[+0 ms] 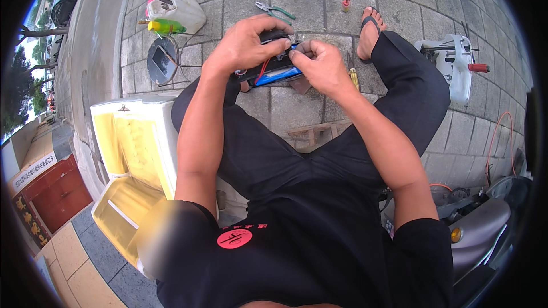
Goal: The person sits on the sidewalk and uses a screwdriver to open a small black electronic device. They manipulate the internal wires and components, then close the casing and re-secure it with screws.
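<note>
My left hand [245, 43] grips the top and left end of a black device with a blue battery pack and red wires [274, 70], held above my knees. My right hand [322, 64] pinches the device's right end with its fingers closed on it. Both hands meet over the device, which they partly hide. I sit on a low wooden stool [311, 134], legs apart in black trousers, with a sandalled foot [370, 31] on the paving.
Green-handled pliers [275, 10] and a small red-capped bottle [345, 4] lie on the paving ahead. A white jug [180, 11], a green-yellow tool [165, 26] and a round mirror [162, 60] sit at left. A yellow-lined foam box [134, 154] stands beside me; scooter parts [456, 63] at right.
</note>
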### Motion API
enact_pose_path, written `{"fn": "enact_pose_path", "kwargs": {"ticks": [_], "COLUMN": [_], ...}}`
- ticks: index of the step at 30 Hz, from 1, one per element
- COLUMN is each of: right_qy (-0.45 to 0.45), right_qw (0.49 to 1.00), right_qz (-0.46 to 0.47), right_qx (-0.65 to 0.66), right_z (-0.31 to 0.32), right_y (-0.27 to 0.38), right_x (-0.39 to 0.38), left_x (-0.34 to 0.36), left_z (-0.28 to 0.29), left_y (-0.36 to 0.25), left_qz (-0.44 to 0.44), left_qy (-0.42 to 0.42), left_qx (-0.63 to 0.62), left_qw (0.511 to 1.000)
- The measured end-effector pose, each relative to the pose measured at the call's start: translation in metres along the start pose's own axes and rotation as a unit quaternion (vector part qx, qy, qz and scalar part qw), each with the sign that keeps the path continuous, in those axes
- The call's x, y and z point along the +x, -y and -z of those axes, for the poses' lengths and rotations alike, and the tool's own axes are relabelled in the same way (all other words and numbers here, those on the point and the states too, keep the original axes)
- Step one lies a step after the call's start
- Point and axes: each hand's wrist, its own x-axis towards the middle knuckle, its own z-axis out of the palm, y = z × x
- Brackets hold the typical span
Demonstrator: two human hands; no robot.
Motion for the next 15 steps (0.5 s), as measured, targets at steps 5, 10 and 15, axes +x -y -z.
{"fn": "enact_pose_path", "kwargs": {"ticks": [5,10,15], "right_qy": [0.02,0.045,0.082], "right_qw": [1.0,0.999,0.996], "right_qz": [-0.003,0.009,0.002], "right_qx": [-0.001,-0.019,-0.022], "right_z": [0.003,0.01,0.016], "right_y": [0.001,0.002,0.002], "right_x": [0.0,0.007,0.016], "left_x": [-0.001,-0.001,-0.001], "left_z": [-0.002,-0.001,0.0], "left_y": [0.002,0.006,0.001], "left_qz": [0.016,0.021,0.026], "left_qy": [0.0,0.012,0.001], "left_qx": [-0.015,-0.056,-0.047], "left_qw": [1.0,0.998,0.999]}}
